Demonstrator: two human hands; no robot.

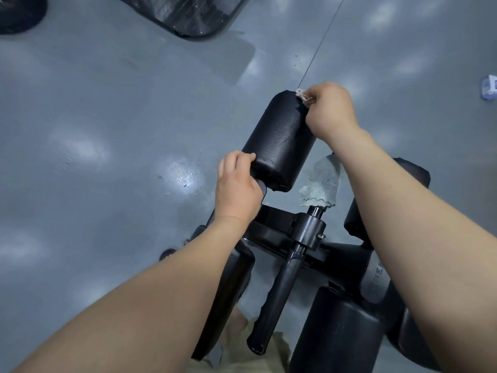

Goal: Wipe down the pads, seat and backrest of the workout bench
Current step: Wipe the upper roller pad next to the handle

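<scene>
Obs: upper roller pad (279, 141) of the workout bench, black creased vinyl, presumably over foam, sits at the top of a steel post (309, 230), above the grey floor (107, 103). Left hand (238, 189) is at the pad's near end; grip closed, fingers curled over the end edge, apparently steadying it. Right hand (330, 111) is at the pad's far end; grip closed, pinching a cloth (324, 181): a pale corner shows at the knuckles, and the grey remainder hangs just right of the pad, down to the post top. Whether the cloth passes under the pad: cannot tell. Further dark pads (341, 327) lie nearer the person than this pad. Seat and backrest not in view. Handling judgement: pad likely soft, yields under pressure, may turn on its axle, so hold one end firm while wiping. Cloth light and limp; bunching it in the palm should press a broader face round the curve than a corner pinch
</scene>
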